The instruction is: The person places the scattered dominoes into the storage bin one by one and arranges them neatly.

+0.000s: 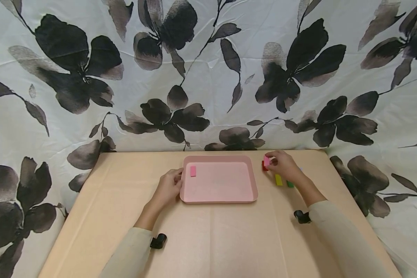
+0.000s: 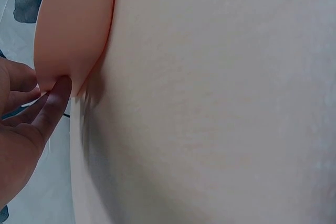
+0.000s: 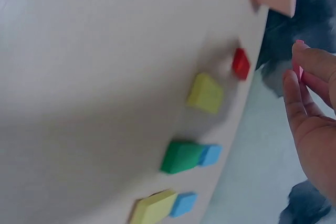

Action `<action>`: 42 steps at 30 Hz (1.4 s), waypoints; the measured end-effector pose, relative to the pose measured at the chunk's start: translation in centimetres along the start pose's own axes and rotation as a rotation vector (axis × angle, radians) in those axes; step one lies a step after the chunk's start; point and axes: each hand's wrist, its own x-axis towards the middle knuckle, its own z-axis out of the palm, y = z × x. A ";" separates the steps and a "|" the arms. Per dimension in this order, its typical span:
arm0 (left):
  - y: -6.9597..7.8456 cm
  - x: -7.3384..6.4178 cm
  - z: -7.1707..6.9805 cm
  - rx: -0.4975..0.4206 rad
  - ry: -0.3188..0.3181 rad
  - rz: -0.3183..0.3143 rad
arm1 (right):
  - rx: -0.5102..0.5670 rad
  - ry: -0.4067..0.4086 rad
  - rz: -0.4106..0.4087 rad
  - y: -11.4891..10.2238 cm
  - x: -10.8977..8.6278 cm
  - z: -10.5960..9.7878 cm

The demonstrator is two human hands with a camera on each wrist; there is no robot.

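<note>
A pink rectangular tray [image 1: 219, 200] lies on the table, with one small pink block [image 1: 193, 171] inside near its upper left corner. My left hand [image 1: 168, 185] holds the tray's left edge; in the left wrist view its fingers [image 2: 55, 103] are at the tray's corner. To the right of the tray, my right hand [image 1: 285, 166] pinches another pink block [image 1: 266, 160] between thumb and fingertips. That block is mostly hidden by the fingers in the right wrist view. Beneath this hand in the head view, a red block [image 1: 263, 166] is partly covered.
Near the right hand stand a yellow block [image 3: 206, 94], a green block [image 3: 180, 157] and a blue block [image 3: 210, 155]. Farther along are a pale yellow block [image 3: 153, 208] and a second blue block [image 3: 183, 204]. Flowered cloth [image 1: 208, 77] hangs behind the table [image 1: 208, 239].
</note>
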 end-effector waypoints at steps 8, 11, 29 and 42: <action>-0.1 0.0 0.0 0.022 -0.001 0.008 | 0.024 0.026 -0.064 -3.3 0.5 1.1; -0.2 0.1 0.1 0.026 -0.002 0.009 | 0.026 0.028 -0.088 -4.7 0.8 1.6; -0.3 0.1 0.1 0.016 -0.008 0.009 | 0.069 -0.070 -0.161 -11.6 3.3 5.5; -0.4 -0.1 0.1 0.021 -0.006 0.017 | -0.034 -0.197 -0.209 -14.7 5.1 8.8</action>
